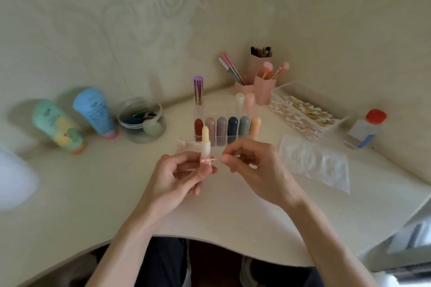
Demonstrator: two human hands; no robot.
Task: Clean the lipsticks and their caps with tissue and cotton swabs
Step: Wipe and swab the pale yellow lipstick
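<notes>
Filling clear tray, cotton swabs, capped lipsticks in rack

The pale table carries, from left to right, a green tube and a blue tube standing on their caps, a round clear tub, a rack of capped lipsticks, pink brush holders, a tray of cotton swabs, a plastic bag and a red-capped bottle.
</notes>
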